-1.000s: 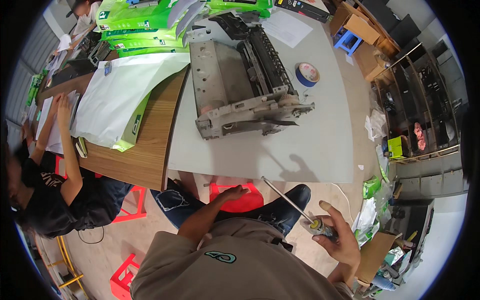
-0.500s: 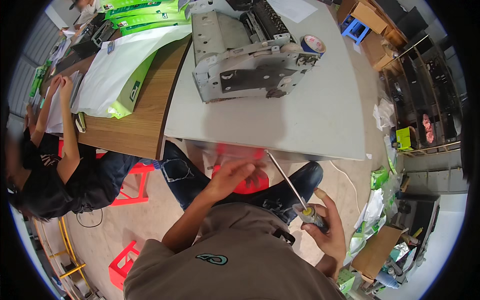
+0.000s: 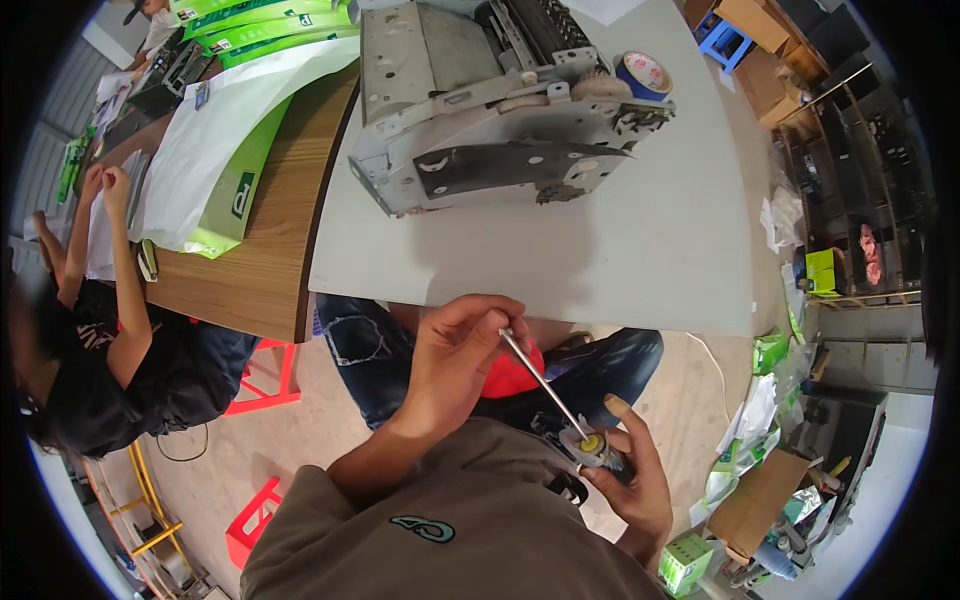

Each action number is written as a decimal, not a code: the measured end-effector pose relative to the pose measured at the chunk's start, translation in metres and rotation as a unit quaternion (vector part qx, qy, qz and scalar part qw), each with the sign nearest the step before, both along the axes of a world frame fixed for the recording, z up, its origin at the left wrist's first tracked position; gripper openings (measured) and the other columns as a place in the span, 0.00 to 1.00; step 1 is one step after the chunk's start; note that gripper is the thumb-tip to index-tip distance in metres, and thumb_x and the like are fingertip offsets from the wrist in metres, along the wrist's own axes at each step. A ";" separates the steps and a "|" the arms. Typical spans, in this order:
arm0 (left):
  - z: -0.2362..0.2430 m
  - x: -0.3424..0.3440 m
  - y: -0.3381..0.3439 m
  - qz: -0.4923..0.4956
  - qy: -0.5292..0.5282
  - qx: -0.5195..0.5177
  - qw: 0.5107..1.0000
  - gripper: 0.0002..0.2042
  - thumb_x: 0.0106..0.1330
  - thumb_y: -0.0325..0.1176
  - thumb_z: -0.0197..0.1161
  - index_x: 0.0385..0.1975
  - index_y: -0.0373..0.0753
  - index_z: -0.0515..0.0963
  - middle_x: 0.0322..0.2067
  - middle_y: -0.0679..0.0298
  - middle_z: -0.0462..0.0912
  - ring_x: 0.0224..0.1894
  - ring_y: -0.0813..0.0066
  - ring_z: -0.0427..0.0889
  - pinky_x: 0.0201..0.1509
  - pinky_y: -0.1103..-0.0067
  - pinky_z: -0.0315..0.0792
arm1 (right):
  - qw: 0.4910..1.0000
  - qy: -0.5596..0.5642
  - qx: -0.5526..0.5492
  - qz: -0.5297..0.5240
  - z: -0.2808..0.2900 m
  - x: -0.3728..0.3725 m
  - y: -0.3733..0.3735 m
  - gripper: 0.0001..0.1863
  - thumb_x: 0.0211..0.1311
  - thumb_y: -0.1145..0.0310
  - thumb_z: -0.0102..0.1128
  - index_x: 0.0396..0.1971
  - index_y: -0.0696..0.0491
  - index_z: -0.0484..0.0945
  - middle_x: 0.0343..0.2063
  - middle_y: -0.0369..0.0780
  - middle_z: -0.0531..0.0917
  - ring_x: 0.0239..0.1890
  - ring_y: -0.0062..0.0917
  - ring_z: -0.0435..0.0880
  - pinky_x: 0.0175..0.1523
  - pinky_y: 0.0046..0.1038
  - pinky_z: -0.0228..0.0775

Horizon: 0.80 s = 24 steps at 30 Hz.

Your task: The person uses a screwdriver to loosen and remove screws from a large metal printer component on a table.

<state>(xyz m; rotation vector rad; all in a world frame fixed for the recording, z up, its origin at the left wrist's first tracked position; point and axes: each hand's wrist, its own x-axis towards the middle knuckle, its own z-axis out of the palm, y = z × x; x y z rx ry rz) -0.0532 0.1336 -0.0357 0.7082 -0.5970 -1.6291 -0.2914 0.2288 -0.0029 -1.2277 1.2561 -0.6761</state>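
My right hand (image 3: pixel 630 470) is closed on the yellow-topped handle of a screwdriver (image 3: pixel 545 385), its shaft pointing up-left over my lap. At the shaft's tip, the thumb and fingertips of my left hand (image 3: pixel 460 350) are pinched; what lies between them is too small to make out. Beyond both hands, a dismantled grey metal machine (image 3: pixel 425 65), with rollers, gears and black plates, stands on a grey table (image 3: pixel 660 250). A roll of blue-edged tape (image 3: pixel 643 75) is beside it.
A wooden table (image 3: pixel 250 280) adjoins on the left, bearing green paper packs (image 3: pixel 255 40) and a white sheet (image 3: pixel 225 110). A person (image 3: pixel 85 330) sits there handling papers; another (image 3: pixel 150 20) is farther back. A shelving rack (image 3: pixel 840 200), cardboard box (image 3: pixel 760 490) and red stool (image 3: pixel 260 370) surround me.
My left hand has moved up and right to the screwdriver's tip and closed there. My right hand has shifted left with the screwdriver. The view has also shifted.
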 end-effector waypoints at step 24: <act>0.009 0.008 -0.040 0.042 0.005 -0.025 0.999 0.06 0.62 0.26 0.67 0.36 0.35 0.78 0.37 0.57 0.80 0.39 0.61 0.82 0.45 0.71 0.78 | 0.990 -0.102 0.063 -0.068 0.000 0.008 -0.031 0.46 0.50 0.88 0.64 0.68 0.60 0.51 0.47 0.51 0.82 0.49 0.30 0.82 0.55 0.28 0.72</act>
